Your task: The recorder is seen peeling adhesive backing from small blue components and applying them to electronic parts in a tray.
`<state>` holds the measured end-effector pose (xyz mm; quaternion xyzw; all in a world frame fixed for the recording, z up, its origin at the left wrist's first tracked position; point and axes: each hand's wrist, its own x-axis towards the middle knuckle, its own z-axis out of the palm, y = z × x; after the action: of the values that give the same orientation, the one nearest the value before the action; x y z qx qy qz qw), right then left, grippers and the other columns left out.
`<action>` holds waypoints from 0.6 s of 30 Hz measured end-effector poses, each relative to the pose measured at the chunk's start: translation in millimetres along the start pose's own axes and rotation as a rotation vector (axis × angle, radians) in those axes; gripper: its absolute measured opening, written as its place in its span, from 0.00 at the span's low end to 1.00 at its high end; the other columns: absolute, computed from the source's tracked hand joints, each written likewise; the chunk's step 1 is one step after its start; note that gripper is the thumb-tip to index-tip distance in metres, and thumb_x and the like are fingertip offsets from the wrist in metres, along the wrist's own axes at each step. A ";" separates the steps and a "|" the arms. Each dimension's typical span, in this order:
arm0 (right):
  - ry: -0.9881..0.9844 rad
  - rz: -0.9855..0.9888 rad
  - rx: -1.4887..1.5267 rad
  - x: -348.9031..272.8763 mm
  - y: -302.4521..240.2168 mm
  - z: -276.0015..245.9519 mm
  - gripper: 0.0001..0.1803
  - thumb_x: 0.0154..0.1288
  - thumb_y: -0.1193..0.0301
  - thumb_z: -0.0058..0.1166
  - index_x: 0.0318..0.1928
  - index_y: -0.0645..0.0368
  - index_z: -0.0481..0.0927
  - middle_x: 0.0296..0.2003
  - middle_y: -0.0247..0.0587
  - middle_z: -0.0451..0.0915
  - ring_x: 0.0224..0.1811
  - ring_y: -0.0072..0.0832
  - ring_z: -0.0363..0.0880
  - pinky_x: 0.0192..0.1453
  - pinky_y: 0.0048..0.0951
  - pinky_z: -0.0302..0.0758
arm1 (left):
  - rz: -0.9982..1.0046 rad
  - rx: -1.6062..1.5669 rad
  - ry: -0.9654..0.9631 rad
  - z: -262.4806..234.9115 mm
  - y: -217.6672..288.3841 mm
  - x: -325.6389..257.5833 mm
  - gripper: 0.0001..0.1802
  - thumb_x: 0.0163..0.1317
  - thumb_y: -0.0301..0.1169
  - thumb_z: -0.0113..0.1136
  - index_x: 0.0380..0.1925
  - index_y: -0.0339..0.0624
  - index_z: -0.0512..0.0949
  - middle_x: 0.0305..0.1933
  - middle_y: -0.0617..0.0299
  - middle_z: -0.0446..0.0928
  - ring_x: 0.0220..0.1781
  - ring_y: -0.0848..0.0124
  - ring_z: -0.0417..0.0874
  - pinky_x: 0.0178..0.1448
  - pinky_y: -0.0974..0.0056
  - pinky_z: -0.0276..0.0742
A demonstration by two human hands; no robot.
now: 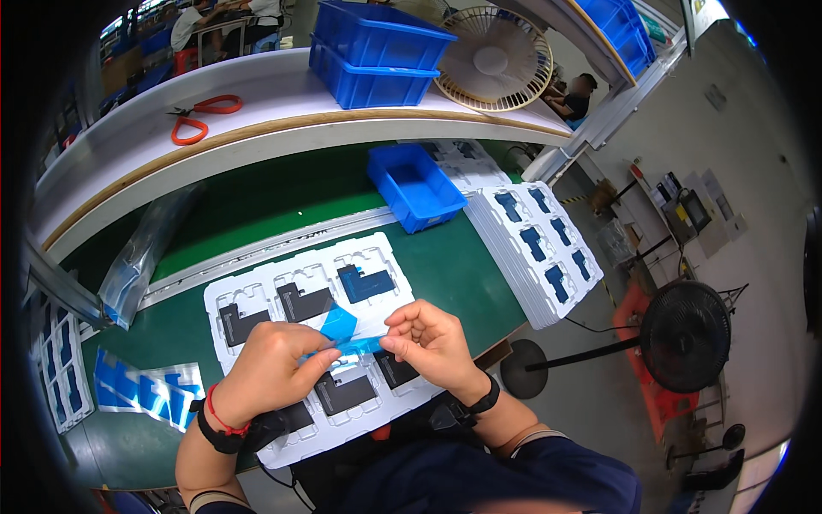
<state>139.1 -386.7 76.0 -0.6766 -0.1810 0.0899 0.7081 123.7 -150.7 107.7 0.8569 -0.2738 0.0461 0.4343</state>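
Green table (445, 265) on a factory line fills the view, seen from above. At centre, both hands pinch a strip of blue film (347, 336): the left hand (270, 368) has its grip closed on one end, the right hand (428, 338) on the other. Their fingers hide the film's ends. Beneath lies a white moulded tray (300, 283) of dark flat parts, partly covered by the wrists. At two o'clock sits a stack of trays (535, 248); at twelve a blue bin (417, 184); at eight loose blue film sheets (145, 390), edges cut off.
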 end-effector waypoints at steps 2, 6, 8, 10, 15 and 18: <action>0.012 0.012 -0.011 0.3 2.8 0.2 0.04 0.61 0.81 0.57 0.36 0.67 0.76 0.31 0.35 0.77 0.30 0.14 0.75 0.33 0.15 0.72 | -0.004 0.003 -0.005 -0.8 0.7 0.2 0.07 0.53 0.28 0.62 0.22 0.34 0.81 0.20 0.51 0.77 0.22 0.55 0.79 0.26 0.59 0.74; -0.045 -0.092 -0.111 2.2 9.6 -4.0 0.04 0.59 0.78 0.60 0.35 0.64 0.79 0.31 0.32 0.77 0.31 0.13 0.73 0.34 0.14 0.71 | 0.008 -0.003 -0.019 -1.6 2.2 0.9 0.07 0.52 0.28 0.62 0.23 0.34 0.81 0.20 0.51 0.78 0.23 0.55 0.79 0.27 0.59 0.74; -0.014 -0.166 -0.171 1.8 6.1 -2.8 0.03 0.59 0.78 0.60 0.34 0.64 0.79 0.31 0.32 0.76 0.31 0.13 0.73 0.34 0.15 0.71 | 0.004 -0.004 -0.030 -1.2 1.0 0.0 0.07 0.52 0.28 0.62 0.23 0.34 0.81 0.20 0.51 0.78 0.23 0.55 0.80 0.28 0.59 0.75; 0.003 -0.174 -0.139 0.8 4.0 -2.5 0.03 0.60 0.78 0.59 0.34 0.63 0.79 0.30 0.32 0.76 0.30 0.13 0.72 0.33 0.15 0.71 | 0.024 -0.035 0.001 0.9 -1.6 -1.0 0.08 0.53 0.29 0.63 0.27 0.34 0.82 0.24 0.49 0.79 0.25 0.55 0.81 0.30 0.61 0.76; 0.051 0.013 0.025 -6.5 1.6 -22.9 0.01 0.62 0.78 0.56 0.33 0.62 0.77 0.27 0.31 0.77 0.25 0.13 0.73 0.29 0.15 0.71 | -0.067 -0.065 0.096 -8.0 -2.4 -5.0 0.10 0.53 0.27 0.63 0.35 0.34 0.81 0.31 0.48 0.81 0.28 0.58 0.83 0.34 0.64 0.77; 0.158 0.178 0.033 -9.0 1.3 -39.3 0.03 0.61 0.80 0.55 0.31 0.63 0.75 0.24 0.35 0.77 0.20 0.17 0.75 0.23 0.18 0.72 | -0.249 -0.166 0.153 -19.0 -8.9 -10.6 0.14 0.55 0.22 0.60 0.43 0.35 0.79 0.36 0.53 0.82 0.32 0.71 0.83 0.32 0.69 0.76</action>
<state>145.8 -426.3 72.7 -0.6831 -0.0623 0.1018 0.7205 122.2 -127.3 109.7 0.8393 -0.1345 0.0345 0.5256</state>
